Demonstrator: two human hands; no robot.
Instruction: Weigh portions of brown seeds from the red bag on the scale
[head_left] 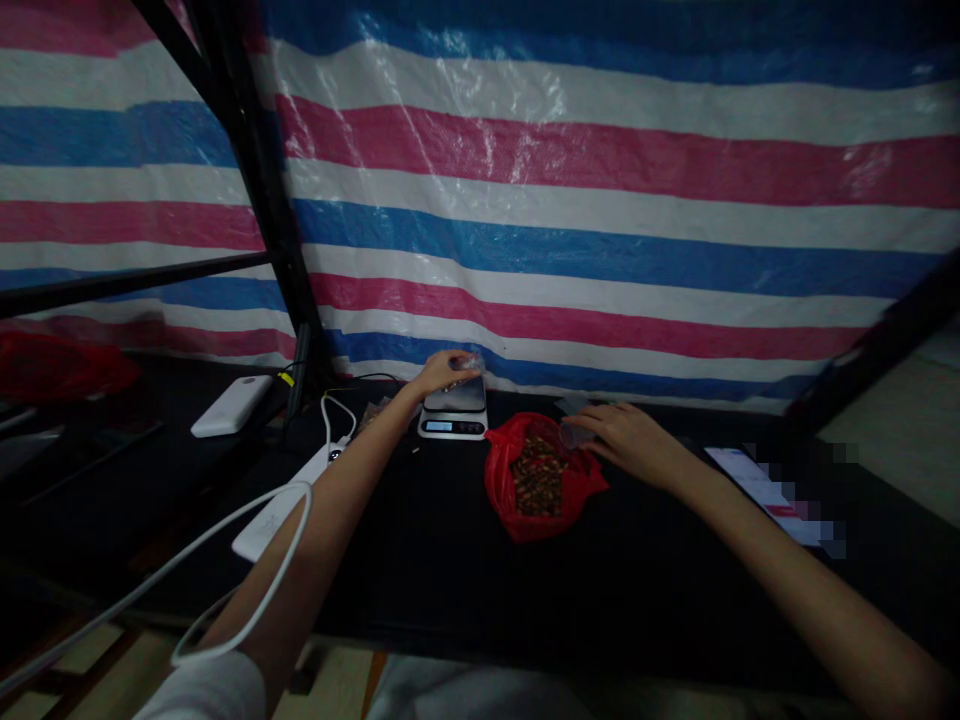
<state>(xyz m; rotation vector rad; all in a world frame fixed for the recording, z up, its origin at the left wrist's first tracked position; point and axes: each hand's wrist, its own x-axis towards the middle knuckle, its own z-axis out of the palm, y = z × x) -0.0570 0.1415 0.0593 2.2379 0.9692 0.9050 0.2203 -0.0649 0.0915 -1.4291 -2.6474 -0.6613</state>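
Note:
My left hand (441,374) is closed on a small crinkled clear plastic bag (470,362) at the back of a digital kitchen scale (452,428). The scale has a metal plate and a lit display. In my right hand (619,432) is a small clear plastic cup (576,435), tilted at the right rim of a red plastic bag (501,490). This bag stands open, with many small brown pieces (538,480) like nuts or beans inside. What is in the clear bag is too dim to tell.
A white power strip (262,525) and white cable (300,500) lie by my left forearm. Further left are a white power bank (232,405) and another red bag (64,365). A phone (761,490) lies at right. Striped sheeting (600,230) hangs behind the black table (450,580).

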